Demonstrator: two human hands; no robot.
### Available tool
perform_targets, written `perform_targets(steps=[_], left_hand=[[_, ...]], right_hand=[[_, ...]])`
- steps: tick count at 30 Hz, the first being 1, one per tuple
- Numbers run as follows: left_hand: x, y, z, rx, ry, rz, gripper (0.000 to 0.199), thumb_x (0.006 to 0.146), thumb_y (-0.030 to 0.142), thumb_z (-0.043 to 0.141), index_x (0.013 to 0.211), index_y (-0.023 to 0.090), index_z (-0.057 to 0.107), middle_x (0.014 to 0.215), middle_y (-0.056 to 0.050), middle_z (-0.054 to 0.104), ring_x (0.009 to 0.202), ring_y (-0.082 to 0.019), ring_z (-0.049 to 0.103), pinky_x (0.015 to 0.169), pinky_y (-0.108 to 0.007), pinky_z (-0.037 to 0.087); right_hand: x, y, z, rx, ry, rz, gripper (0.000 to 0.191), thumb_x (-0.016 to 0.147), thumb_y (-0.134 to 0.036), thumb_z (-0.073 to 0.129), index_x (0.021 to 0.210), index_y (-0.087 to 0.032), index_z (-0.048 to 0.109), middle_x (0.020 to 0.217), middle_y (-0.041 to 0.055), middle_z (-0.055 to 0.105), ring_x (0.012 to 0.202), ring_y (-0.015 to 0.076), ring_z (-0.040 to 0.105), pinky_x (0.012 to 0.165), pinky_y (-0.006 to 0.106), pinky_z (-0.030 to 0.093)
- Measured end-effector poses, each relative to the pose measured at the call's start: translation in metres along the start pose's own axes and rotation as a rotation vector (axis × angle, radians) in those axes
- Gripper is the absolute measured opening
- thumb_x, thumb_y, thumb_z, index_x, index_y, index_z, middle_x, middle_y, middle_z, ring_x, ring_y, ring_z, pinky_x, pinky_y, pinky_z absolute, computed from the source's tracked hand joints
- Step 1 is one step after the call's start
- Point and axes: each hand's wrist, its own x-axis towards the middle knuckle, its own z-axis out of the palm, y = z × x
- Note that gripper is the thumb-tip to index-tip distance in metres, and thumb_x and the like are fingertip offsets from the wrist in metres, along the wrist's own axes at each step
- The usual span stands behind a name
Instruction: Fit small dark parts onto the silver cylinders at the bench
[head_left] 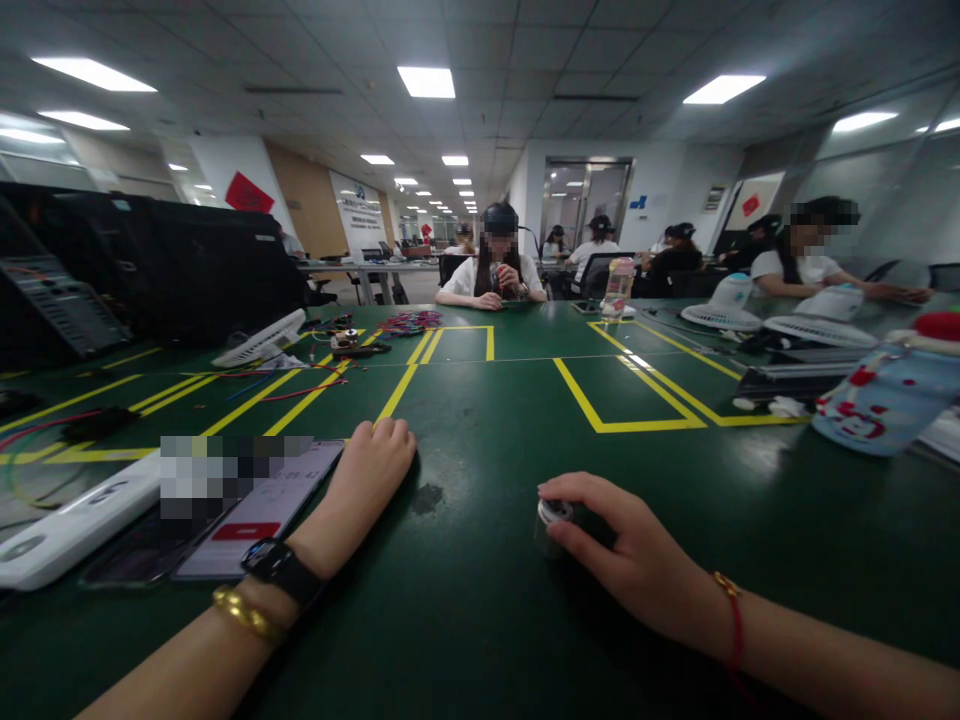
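My left hand (375, 470) rests palm down on the green table, its fingers curled under in a loose fist. Whatever may lie inside that fist is hidden. Just left of it are a phone with a lit screen (259, 520) and a darker phone (142, 550) beside it. My right hand (622, 545) is closed around a small upright cylinder (555, 513), thumb on the near side and index finger across the far side. The cylinder has a pale rim and a dark centre on top; its exact kind does not show.
A white device (75, 520) lies at the left. Behind are loose wires (409, 322), a white fan (259, 340) and black computer cases (150, 260). To the right stand a blue patterned cup (885, 395) and more fans (724, 305). A person (491, 270) sits opposite, near a bottle (617, 290).
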Motion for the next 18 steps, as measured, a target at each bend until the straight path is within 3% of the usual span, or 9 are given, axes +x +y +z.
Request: perform_targets(steps=[3,9,18], left_hand=[[0.0,0.0004,0.0003,0.007,0.003,0.006,0.022,0.08,0.002,0.046,0.088,0.013,0.063,0.087,-0.013,0.061,0.081,-0.027,0.053,0.062,-0.035,0.032],[0.0006,0.0021,0.0016,0.029,0.01,0.008,0.024,0.08,0.001,0.044,0.088,0.013,0.063,0.085,-0.012,0.06,0.079,-0.027,0.052,0.061,-0.036,0.032],[0.0012,0.0052,-0.0019,0.052,-0.003,-0.011,0.026,0.08,0.0,0.042,0.086,0.011,0.065,0.083,-0.014,0.06,0.079,-0.027,0.052,0.061,-0.036,0.032]], right_hand=[[0.0041,-0.0034,0.0006,0.05,0.03,0.016,0.025,0.083,-0.037,0.054,0.105,-0.026,0.06,0.111,0.0016,0.059,0.104,0.0133,0.053,0.094,0.032,0.043],[0.0048,-0.0042,0.003,0.166,-0.019,0.078,0.029,0.084,-0.038,0.052,0.108,-0.024,0.06,0.108,0.0035,0.06,0.084,0.0103,0.058,0.076,0.027,0.05],[0.0029,-0.0058,0.0074,0.213,-0.03,0.086,0.03,0.084,-0.038,0.052,0.111,-0.026,0.06,0.11,0.0023,0.059,0.087,0.0104,0.058,0.078,0.027,0.049]])
